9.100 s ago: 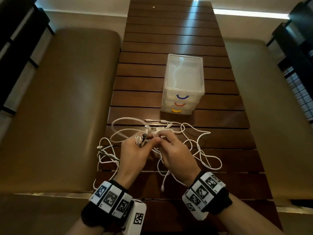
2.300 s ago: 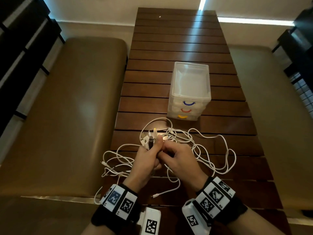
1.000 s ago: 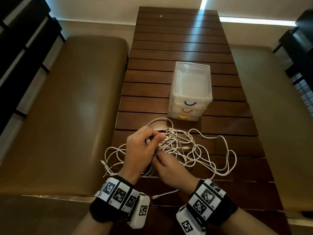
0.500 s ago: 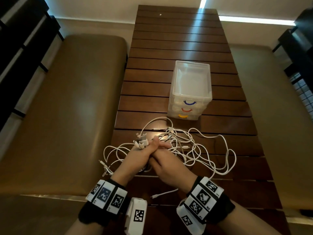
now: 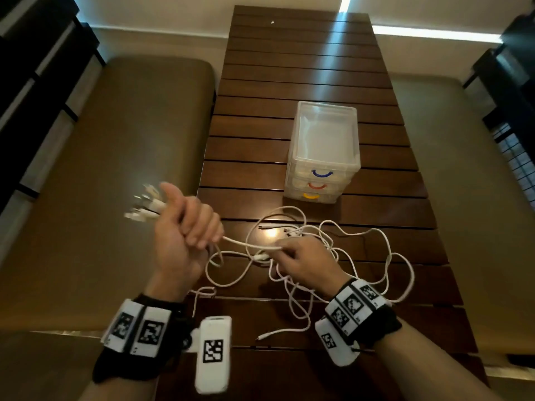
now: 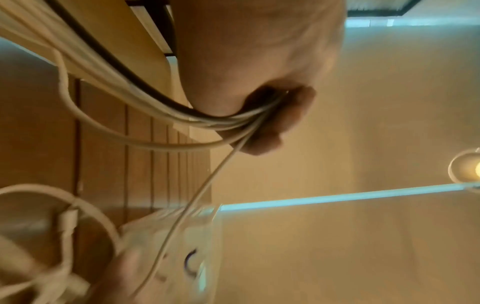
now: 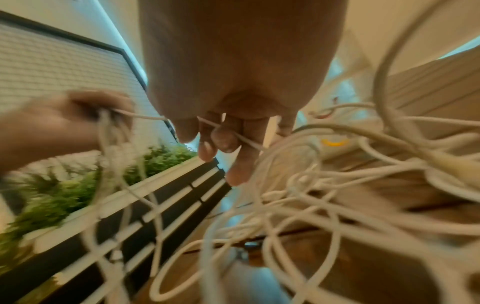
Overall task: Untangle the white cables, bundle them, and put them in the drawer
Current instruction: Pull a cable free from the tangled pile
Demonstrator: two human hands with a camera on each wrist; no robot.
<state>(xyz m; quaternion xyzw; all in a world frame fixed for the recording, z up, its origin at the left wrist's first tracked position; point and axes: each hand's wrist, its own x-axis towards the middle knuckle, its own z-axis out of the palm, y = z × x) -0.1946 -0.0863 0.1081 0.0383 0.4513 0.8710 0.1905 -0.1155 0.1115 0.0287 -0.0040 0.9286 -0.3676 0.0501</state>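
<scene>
Left hand (image 5: 185, 227) swung left off slatted table (image 5: 304, 68), fisting white cables (image 5: 362, 241); right hand (image 5: 304, 261) pinches one.

My left hand (image 5: 185, 227) up off left edge of dark slatted wooden table (image 5: 304, 68), over padded olive bench (image 5: 115, 169), plug ends sticking out left of fist. White cables (image 5: 347, 247) strung rightward to my right hand (image 5: 301, 261), low over tangle on table. Clear plastic three-drawer box (image 5: 324, 151) behind tangle, right of centre. Second padded bench (image 5: 477, 198) beyond table's right edge.
</scene>
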